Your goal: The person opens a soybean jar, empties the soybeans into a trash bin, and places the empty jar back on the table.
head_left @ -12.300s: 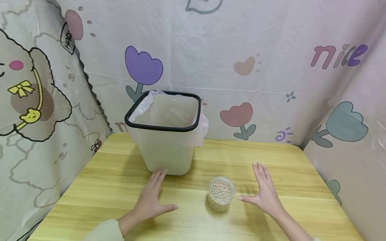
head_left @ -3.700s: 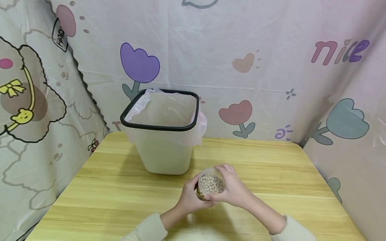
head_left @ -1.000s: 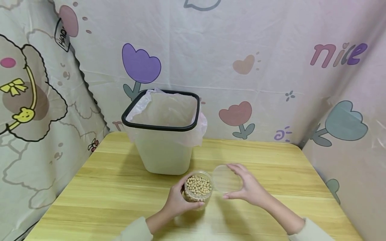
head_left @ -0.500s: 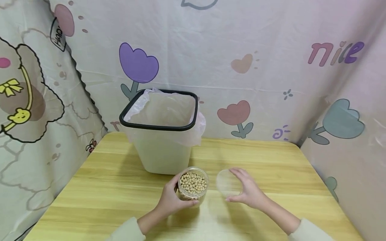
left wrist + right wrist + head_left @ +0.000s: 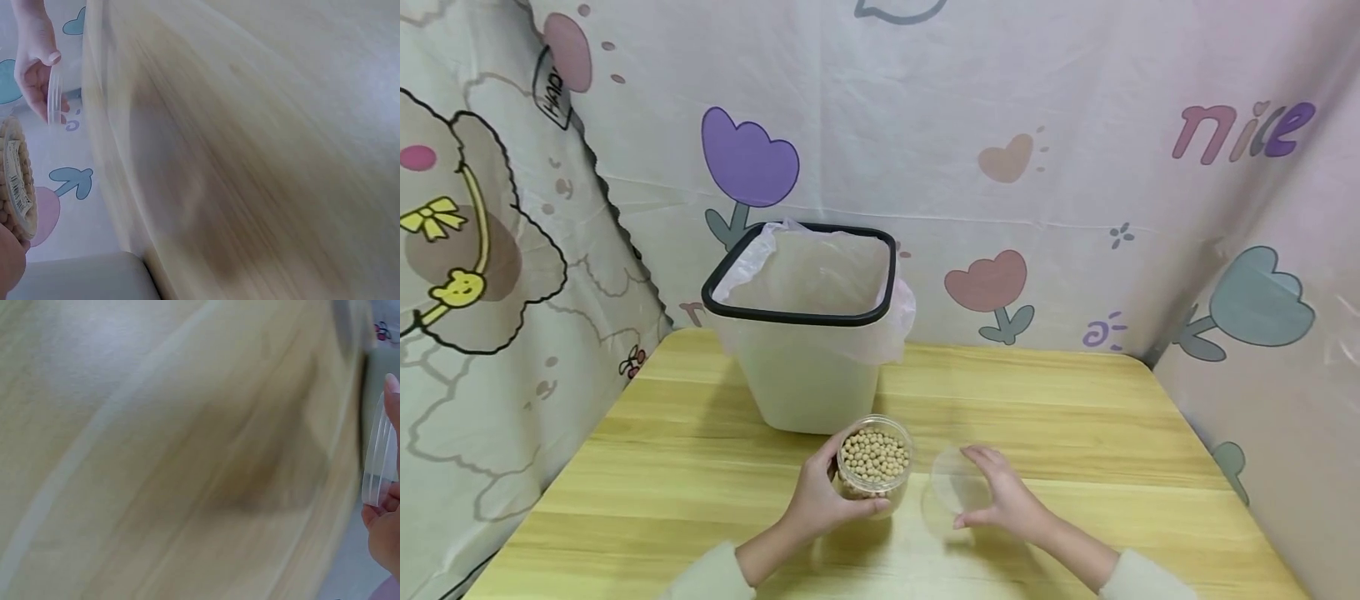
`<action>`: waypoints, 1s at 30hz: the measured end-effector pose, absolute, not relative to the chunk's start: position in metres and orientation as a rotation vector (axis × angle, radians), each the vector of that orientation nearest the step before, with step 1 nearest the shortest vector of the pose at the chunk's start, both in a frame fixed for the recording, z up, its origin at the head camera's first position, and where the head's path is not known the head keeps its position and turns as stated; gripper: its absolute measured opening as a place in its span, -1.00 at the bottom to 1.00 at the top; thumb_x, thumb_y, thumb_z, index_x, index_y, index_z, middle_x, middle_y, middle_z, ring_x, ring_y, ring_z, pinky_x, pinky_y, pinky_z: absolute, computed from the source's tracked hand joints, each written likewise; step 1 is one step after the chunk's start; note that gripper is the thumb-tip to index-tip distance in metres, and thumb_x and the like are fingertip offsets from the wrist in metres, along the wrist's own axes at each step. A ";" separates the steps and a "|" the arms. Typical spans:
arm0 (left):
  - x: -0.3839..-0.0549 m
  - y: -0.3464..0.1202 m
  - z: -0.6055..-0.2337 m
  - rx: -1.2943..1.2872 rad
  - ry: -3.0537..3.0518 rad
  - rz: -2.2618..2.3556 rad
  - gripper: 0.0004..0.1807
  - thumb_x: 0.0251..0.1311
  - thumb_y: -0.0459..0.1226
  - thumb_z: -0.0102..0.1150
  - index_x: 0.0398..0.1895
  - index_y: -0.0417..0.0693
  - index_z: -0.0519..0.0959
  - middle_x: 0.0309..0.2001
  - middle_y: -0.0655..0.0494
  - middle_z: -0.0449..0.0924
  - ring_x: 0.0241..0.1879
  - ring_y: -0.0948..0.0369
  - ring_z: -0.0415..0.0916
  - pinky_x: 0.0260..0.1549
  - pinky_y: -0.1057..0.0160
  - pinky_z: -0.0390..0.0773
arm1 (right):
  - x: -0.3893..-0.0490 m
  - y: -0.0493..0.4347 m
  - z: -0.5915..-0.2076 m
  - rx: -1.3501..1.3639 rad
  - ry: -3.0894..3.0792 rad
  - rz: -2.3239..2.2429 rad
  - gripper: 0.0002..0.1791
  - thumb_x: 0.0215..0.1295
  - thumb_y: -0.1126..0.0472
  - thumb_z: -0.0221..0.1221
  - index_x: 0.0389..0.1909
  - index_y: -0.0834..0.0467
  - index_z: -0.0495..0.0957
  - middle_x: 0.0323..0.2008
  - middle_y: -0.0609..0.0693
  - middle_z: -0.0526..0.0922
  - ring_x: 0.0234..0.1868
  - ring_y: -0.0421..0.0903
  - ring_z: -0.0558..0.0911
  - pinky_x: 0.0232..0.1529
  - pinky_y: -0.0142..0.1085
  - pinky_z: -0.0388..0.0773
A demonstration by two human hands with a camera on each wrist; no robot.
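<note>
My left hand (image 5: pixel 817 497) grips a clear plastic jar (image 5: pixel 874 492), its fingers and thumb round the sides. The jar is uncovered and nearly full of small round pale beans (image 5: pixel 874 456). In the left wrist view the jar's underside (image 5: pixel 19 181) shows a barcode label, so it is held off the table. To the right, my right hand (image 5: pixel 1006 502) holds the round translucent lid (image 5: pixel 953 482) by its edge between thumb and fingers. Jar and lid are apart. The right wrist view shows the lid (image 5: pixel 378 456) tilted on edge above the table, much of that hand cut off.
Behind the jar stands a pale trash bin (image 5: pixel 808 379) with a black rim (image 5: pixel 797 317) and a thin plastic liner (image 5: pixel 901 321). The wooden table (image 5: pixel 1060 408) has a patterned curtain (image 5: pixel 1075 100) along its back and sides.
First both hands were beside the covered jar on the table; then they lifted it and took the lid off. Over the last second the jar has moved left, the lid down toward the table.
</note>
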State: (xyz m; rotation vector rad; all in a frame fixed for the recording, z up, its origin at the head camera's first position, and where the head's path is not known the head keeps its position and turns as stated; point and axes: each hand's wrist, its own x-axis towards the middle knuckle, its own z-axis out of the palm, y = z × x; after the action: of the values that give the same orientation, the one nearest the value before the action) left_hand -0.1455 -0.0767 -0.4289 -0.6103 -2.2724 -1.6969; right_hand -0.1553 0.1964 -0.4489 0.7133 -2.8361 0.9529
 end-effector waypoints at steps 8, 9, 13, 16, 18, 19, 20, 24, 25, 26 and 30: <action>-0.146 -0.085 -0.432 -0.589 -2.273 -1.706 -0.01 -0.45 -0.19 0.53 0.21 -0.20 0.27 0.10 -0.19 0.43 0.04 -0.02 0.45 0.02 0.36 0.50 | -0.156 0.197 -0.464 0.694 -2.938 0.990 0.10 -0.43 -0.07 0.40 0.19 0.40 0.22 0.17 0.31 0.31 0.17 0.25 0.32 0.14 0.10 0.33; -0.145 -0.086 -0.433 -0.583 -2.275 -1.711 -0.01 -0.45 -0.19 0.53 0.21 -0.20 0.27 0.10 -0.18 0.43 0.04 -0.02 0.45 0.02 0.36 0.49 | -0.155 0.197 -0.465 0.691 -2.946 0.984 0.09 -0.42 -0.07 0.40 0.19 0.40 0.22 0.17 0.31 0.31 0.18 0.25 0.32 0.15 0.09 0.33; -0.145 -0.092 -0.432 -0.556 -2.296 -1.687 0.00 -0.46 -0.17 0.53 0.20 -0.20 0.28 0.09 -0.16 0.45 0.04 -0.02 0.45 0.02 0.35 0.49 | -0.155 0.196 -0.467 0.677 -2.960 0.953 0.07 -0.44 -0.05 0.41 0.18 0.39 0.24 0.17 0.30 0.31 0.18 0.23 0.32 0.17 0.07 0.31; -0.144 -0.097 -0.430 -0.529 -2.317 -1.661 0.01 -0.48 -0.16 0.54 0.20 -0.21 0.29 0.09 -0.15 0.45 0.04 -0.02 0.45 0.03 0.37 0.49 | -0.155 0.195 -0.467 0.686 -2.962 0.926 0.08 -0.44 -0.05 0.41 0.17 0.40 0.24 0.17 0.31 0.32 0.18 0.24 0.32 0.17 0.07 0.31; -0.143 -0.101 -0.428 -0.517 -2.324 -1.662 0.01 -0.48 -0.17 0.54 0.20 -0.22 0.28 0.10 -0.16 0.44 0.04 -0.03 0.45 0.03 0.41 0.47 | -0.154 0.195 -0.467 0.696 -2.960 0.912 0.08 -0.44 -0.05 0.41 0.17 0.41 0.24 0.16 0.31 0.32 0.18 0.24 0.32 0.17 0.08 0.31; -0.143 -0.103 -0.427 -0.512 -2.325 -1.665 0.01 -0.49 -0.18 0.54 0.20 -0.23 0.28 0.10 -0.16 0.43 0.05 -0.03 0.44 0.03 0.43 0.46 | -0.154 0.195 -0.468 0.699 -2.960 0.905 0.08 -0.44 -0.06 0.41 0.17 0.41 0.24 0.16 0.31 0.32 0.18 0.24 0.32 0.17 0.07 0.31; -0.142 -0.105 -0.426 -0.505 -2.326 -1.668 0.00 -0.49 -0.18 0.54 0.19 -0.23 0.28 0.10 -0.17 0.43 0.05 -0.03 0.44 0.03 0.45 0.44 | -0.154 0.196 -0.468 0.704 -2.959 0.897 0.09 -0.44 -0.07 0.41 0.17 0.41 0.24 0.16 0.31 0.32 0.18 0.24 0.32 0.17 0.07 0.31; -0.141 -0.115 -0.422 -0.476 -2.336 -1.663 -0.01 -0.48 -0.23 0.54 0.20 -0.19 0.28 0.11 -0.15 0.43 0.05 0.00 0.43 0.02 0.51 0.42 | -0.154 0.197 -0.469 0.715 -2.959 0.887 0.10 -0.45 -0.09 0.40 0.17 0.41 0.24 0.16 0.30 0.33 0.17 0.23 0.33 0.17 0.06 0.32; -0.141 -0.118 -0.420 -0.464 -2.339 -1.659 -0.01 -0.48 -0.23 0.54 0.21 -0.17 0.28 0.11 -0.14 0.42 0.05 0.01 0.43 0.02 0.52 0.41 | -0.154 0.197 -0.469 0.719 -2.959 0.885 0.10 -0.44 -0.09 0.40 0.17 0.42 0.24 0.15 0.30 0.34 0.17 0.23 0.33 0.16 0.06 0.32; -0.140 -0.121 -0.419 -0.450 -2.343 -1.658 -0.01 -0.48 -0.25 0.54 0.21 -0.16 0.28 0.11 -0.14 0.42 0.06 0.04 0.42 0.02 0.54 0.40 | -0.154 0.197 -0.470 0.722 -2.958 0.884 0.10 -0.45 -0.09 0.40 0.17 0.42 0.24 0.15 0.31 0.34 0.17 0.23 0.34 0.16 0.06 0.32; -0.140 -0.131 -0.414 -0.410 -2.346 -1.671 0.00 -0.45 -0.30 0.53 0.23 -0.20 0.25 0.13 -0.18 0.38 0.07 0.26 0.40 0.02 0.59 0.36 | -0.153 0.198 -0.471 0.721 -2.958 0.881 0.12 -0.46 -0.10 0.41 0.17 0.44 0.24 0.15 0.31 0.34 0.16 0.22 0.35 0.17 0.05 0.32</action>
State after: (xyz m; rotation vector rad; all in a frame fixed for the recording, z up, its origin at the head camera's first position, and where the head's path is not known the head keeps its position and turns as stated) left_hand -0.1399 -0.1308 -0.4136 -0.4103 -2.3461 -1.6715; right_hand -0.1533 0.1980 -0.4711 0.7206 -2.9575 0.8810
